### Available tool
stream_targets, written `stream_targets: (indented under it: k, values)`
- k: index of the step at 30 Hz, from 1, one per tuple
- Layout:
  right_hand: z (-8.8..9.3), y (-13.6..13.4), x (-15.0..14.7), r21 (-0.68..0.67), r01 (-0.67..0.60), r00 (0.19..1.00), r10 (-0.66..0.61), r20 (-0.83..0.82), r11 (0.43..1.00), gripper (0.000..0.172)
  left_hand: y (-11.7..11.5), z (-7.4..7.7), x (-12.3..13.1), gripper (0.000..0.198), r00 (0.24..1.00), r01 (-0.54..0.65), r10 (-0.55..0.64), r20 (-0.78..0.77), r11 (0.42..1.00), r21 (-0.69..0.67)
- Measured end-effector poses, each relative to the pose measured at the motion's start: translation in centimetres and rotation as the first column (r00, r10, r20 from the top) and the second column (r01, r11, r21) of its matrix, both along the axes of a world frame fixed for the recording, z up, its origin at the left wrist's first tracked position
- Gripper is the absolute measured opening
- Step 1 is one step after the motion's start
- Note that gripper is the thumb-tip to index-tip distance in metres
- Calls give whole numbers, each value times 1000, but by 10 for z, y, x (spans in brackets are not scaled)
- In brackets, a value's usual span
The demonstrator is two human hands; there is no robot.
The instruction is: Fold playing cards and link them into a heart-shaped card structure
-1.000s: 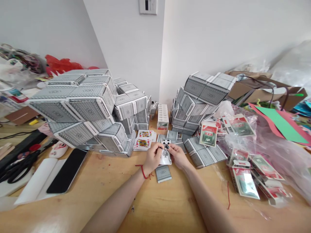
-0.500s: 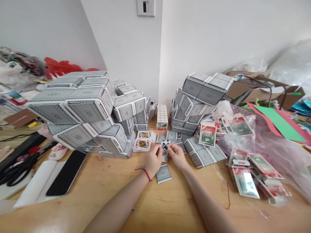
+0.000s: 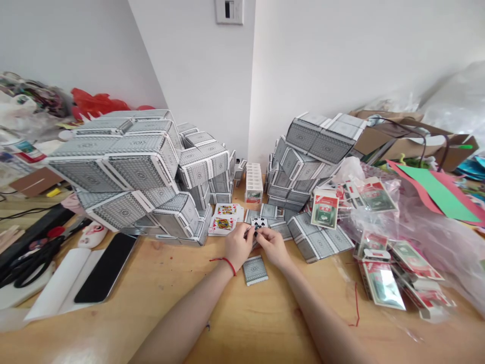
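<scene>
My left hand and my right hand meet over the wooden table, both pinched on a white playing card with black spades on its face. Only the card's top edge shows above my fingers. A small face-down deck with a grey patterned back lies just below my hands. Face-up court cards lie to the left of the held card. A red string circles my left wrist.
A big structure of grey-backed cards stands at the left, a second one at the right. Card packs in red-green wrappers and clear plastic lie at the right. A black phone and scissors are at the left.
The spade card was upright and mostly visible; my hands have folded closer over it and lowered it, so only its top shows. The view shifted slightly.
</scene>
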State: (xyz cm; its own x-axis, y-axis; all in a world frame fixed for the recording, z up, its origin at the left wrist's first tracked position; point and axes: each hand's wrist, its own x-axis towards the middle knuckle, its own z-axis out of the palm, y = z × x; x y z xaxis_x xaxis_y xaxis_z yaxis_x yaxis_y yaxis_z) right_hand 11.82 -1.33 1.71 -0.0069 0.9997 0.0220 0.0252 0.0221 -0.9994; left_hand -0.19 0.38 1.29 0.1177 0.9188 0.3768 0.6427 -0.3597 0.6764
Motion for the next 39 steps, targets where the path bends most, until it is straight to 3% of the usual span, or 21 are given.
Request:
stream_targets:
  k: [5,11,22,26,32,36,39]
  values:
    - [0,0,-1,-60,-46,993,39,-110,997,16,3,1,-2,21,999,-27,26,-46,1000,-8]
    - [1,-1,-5,-137,-108,959,67,-277,985,20,3,-1,-2,29,997,-65,66,33,997,-36]
    - [6,-3,1,-79,-341,858,276,-434,937,22,5,2,-8,32,991,-111,110,70,994,6]
    - [3,-3,-1,-94,-266,901,213,-378,959,22,3,3,-9,31,995,-86,84,46,996,40]
    - [-5,3,-1,-23,20,982,-24,-190,1000,19,0,4,-5,20,974,114,-119,192,993,41]
    - [-10,8,4,-33,129,917,-132,-377,991,18,1,3,-4,27,941,85,-79,328,996,-4]
    - [-11,11,7,-50,169,834,-170,-525,984,18,2,4,-4,19,952,103,-82,296,993,-56]
